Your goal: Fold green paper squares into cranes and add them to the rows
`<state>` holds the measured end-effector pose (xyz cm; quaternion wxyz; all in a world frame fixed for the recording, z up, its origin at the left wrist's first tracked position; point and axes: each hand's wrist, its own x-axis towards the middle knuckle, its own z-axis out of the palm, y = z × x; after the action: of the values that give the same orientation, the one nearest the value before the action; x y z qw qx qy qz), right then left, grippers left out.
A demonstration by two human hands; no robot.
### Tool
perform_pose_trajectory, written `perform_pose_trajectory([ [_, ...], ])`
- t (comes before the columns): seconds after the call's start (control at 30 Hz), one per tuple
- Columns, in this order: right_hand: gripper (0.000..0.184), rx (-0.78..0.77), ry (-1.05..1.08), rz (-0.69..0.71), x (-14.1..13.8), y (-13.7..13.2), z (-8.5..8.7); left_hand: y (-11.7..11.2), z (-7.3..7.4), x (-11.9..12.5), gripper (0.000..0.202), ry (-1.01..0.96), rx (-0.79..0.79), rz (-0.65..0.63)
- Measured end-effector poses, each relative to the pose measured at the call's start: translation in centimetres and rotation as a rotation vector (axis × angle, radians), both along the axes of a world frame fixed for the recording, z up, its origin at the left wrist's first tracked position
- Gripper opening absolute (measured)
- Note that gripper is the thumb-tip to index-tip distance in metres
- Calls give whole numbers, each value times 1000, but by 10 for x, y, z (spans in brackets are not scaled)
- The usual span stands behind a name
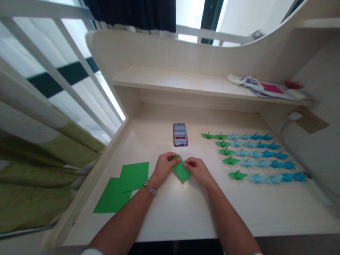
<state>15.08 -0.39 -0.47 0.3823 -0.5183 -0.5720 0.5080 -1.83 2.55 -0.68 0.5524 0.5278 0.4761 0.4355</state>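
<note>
Between my two hands is a small folded square of green paper [182,171], turned with one corner toward me. My left hand [166,166] pinches its upper left edge between thumb and fingers. On the upper right edge, my right hand [197,169] grips the paper the same way, fingers curled. A silver chain bracelet circles my left wrist. Left of my left forearm lie overlapping flat green sheets [135,175]. To the right, folded paper cranes stand in several rows: green cranes [237,175] at the left ends, then light blue and darker blue cranes [288,177].
A phone [180,134] with a blurred screen lies beyond my hands on the pale desk [175,219]. Above it runs a shelf [170,79] holding papers [271,88] at the right. A cable [283,134] hangs from the wall socket; white rails and a curtain stand at left.
</note>
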Motion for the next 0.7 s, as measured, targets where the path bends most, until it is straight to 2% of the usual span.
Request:
perform_pose_trajectory([
  [0.1, 20, 16, -10, -9, -2, 1, 1, -2, 4, 1, 25, 46, 0, -58],
  [0.2, 18, -2, -18, 3, -2, 2, -1, -2, 6, 0, 27, 76, 10, -57],
  [0.4, 15, -4, -23, -68, -5, 4, -4, -2, 3, 0, 29, 163, 56, -83],
  [0.57, 10, -30, -75, -109, -4, 4, -3, 0, -2, -2, 30, 148, 44, 19],
  [0.7, 8, -110, 18, -101, 7, 5, -1, 8, -4, -11, 32, 69, 13, 150],
])
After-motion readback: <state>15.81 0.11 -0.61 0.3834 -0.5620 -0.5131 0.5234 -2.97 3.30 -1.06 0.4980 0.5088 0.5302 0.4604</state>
